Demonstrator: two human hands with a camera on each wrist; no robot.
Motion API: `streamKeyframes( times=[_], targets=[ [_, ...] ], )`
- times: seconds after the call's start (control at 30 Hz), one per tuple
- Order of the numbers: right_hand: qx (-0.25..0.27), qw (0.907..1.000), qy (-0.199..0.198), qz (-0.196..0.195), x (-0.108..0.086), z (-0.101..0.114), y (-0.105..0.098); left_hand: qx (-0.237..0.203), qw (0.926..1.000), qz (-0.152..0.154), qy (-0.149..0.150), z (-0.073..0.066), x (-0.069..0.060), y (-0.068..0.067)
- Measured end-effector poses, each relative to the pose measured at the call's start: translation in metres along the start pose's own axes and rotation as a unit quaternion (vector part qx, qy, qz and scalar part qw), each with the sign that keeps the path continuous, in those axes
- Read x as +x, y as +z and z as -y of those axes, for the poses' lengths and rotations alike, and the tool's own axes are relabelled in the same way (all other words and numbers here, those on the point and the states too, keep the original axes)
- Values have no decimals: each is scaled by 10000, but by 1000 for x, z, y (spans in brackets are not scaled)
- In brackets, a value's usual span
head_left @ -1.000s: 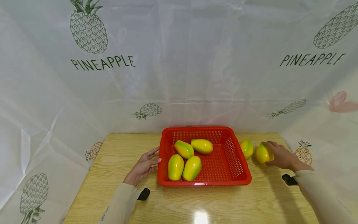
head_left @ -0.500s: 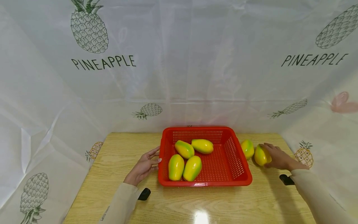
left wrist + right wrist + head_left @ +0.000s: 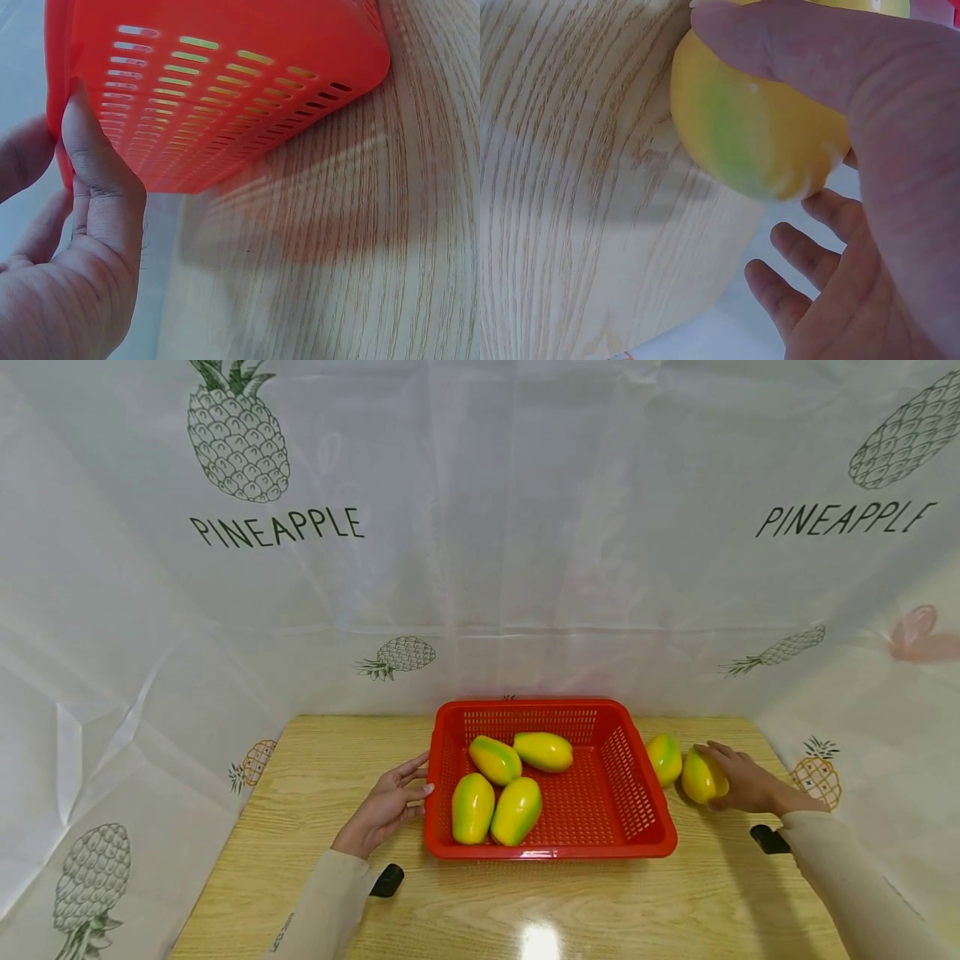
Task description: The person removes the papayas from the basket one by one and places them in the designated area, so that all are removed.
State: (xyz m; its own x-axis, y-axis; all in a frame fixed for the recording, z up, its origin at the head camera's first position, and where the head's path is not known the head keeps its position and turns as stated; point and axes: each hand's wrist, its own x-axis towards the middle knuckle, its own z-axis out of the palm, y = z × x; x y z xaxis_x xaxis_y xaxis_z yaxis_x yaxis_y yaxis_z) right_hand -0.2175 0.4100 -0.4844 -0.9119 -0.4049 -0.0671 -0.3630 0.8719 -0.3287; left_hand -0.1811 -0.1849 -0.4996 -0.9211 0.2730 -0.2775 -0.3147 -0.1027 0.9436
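Observation:
My left hand holds the left rim of a red plastic basket; in the left wrist view its thumb and a finger pinch the rim. Inside the basket lie several yellow-green mangoes, bunched to the left. On the table to the right, my right hand grips another mango, thumb on one side and a finger on the other. The right wrist view shows this mango close up, with the other fingers spread away from it. One more mango sits between the basket and the gripped one.
The wooden table carries the basket and fruit. A white sheet printed with pineapples hangs behind and along both sides. Dark wrist devices stick out from the sleeves.
My right hand has shifted slightly left with its mango, closer to the mango beside the basket, and then stayed there. The left hand keeps its place on the basket.

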Motion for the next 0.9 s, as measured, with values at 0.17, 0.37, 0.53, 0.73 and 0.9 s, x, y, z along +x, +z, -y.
streamKeyframes(
  times=[0.17,0.37,0.53,0.73,0.9],
  targets=[
    [39,10000,-60,-8,-1,0,0,1,10000,-6,2,0,0,0],
    [119,9999,-74,42,0,0,0,30,10000,-25,0,0,0,0],
    [119,9999,-43,89,0,1,-2,21,10000,-13,-15,0,-1,0],
    [47,9999,7,95,1,1,-5,-19,10000,-8,-34,0,-1,0],
    [46,9999,69,134,1,1,-7,-20,10000,-44,-47,-1,0,1]
  ],
)
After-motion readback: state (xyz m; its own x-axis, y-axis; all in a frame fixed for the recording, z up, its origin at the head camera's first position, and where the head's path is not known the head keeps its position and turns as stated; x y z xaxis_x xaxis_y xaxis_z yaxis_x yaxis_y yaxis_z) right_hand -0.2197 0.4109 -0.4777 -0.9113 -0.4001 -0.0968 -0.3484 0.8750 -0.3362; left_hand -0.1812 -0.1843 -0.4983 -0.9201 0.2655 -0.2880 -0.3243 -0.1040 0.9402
